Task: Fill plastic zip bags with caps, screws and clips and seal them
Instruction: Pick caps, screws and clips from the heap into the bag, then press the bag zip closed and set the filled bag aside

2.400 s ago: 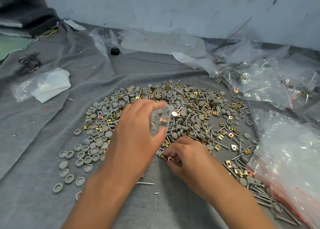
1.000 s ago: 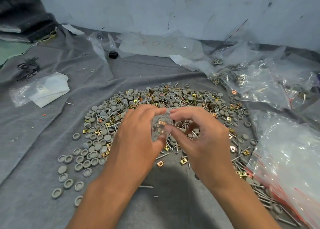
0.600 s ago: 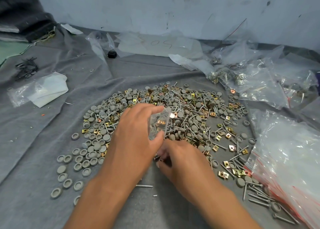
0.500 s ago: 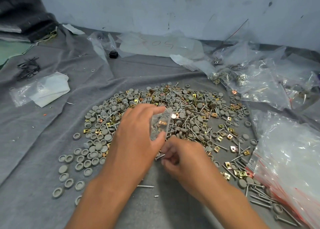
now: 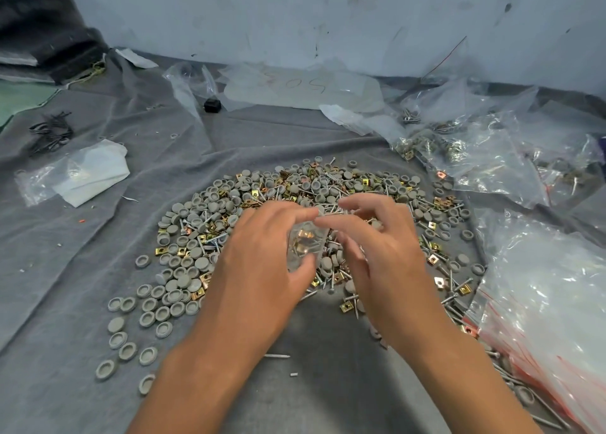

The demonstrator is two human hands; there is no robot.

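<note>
Bare grey cloth [image 5: 324,378] lay open between and below the hands [image 5: 328,253]. A heap of caps, screws and clips [image 5: 328,191] crowded the room ahead and to both sides; clear bags [image 5: 541,302] blocked the right.

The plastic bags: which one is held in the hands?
The small zip bag over the pile's middle: the left hand grips it, with brass clips inside. The other bags lie on the grey cloth.
</note>
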